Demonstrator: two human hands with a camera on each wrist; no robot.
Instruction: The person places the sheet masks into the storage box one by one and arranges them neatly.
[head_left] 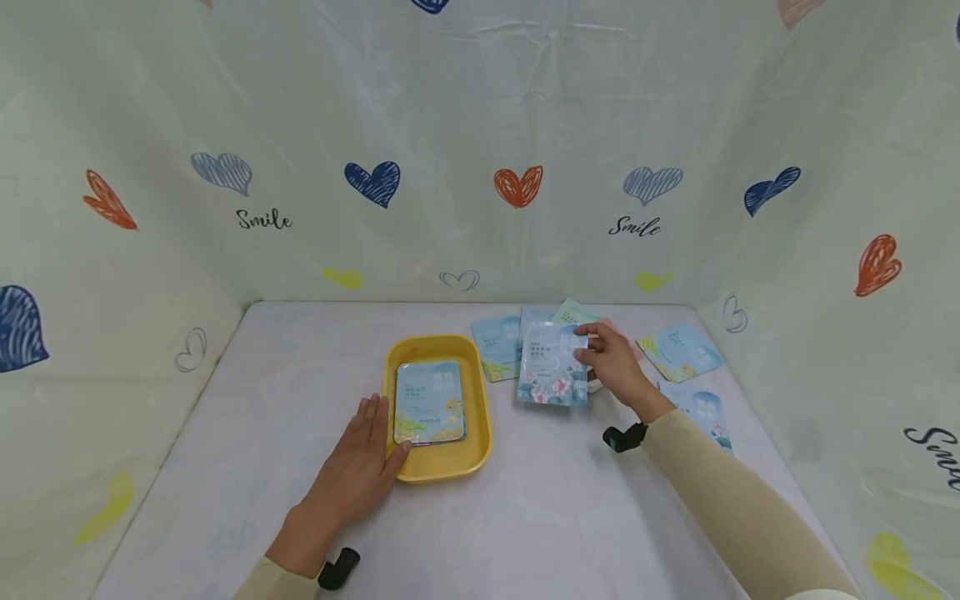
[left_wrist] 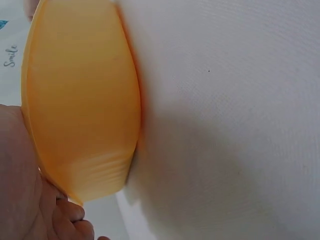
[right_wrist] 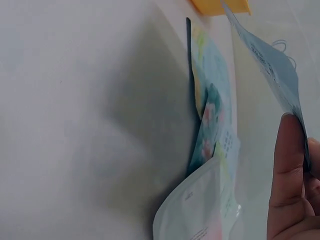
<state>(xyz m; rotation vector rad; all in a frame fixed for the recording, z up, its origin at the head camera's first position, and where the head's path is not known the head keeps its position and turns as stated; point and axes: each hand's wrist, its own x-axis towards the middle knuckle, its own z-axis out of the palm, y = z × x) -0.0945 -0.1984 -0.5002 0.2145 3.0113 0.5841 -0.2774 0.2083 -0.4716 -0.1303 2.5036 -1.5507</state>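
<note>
In the head view my right hand (head_left: 618, 367) pinches a flat light-blue sachet (head_left: 553, 367) with pink flowers by its right edge, thumb against fingers. The right wrist view shows this sachet (right_wrist: 272, 67) edge-on, lifted above the table. My left hand (head_left: 360, 467) lies with straight fingers along the left rim of a yellow tray (head_left: 480, 408), its thumb at the near left corner. Inside the tray rests a blue sachet (head_left: 429, 402) with yellow flowers, apparently on top of others. The left wrist view shows the tray's outer wall (left_wrist: 82, 95) beside the palm.
Behind the held sachet lie a blue-and-yellow sachet (head_left: 497, 342), a green one (head_left: 573, 312) and others partly hidden. Two more blue sachets, one farther back (head_left: 681, 352) and one partly under the right forearm (head_left: 705, 412), are at right. Heart-printed cloth (head_left: 450, 242) encloses the white table (head_left: 525, 533).
</note>
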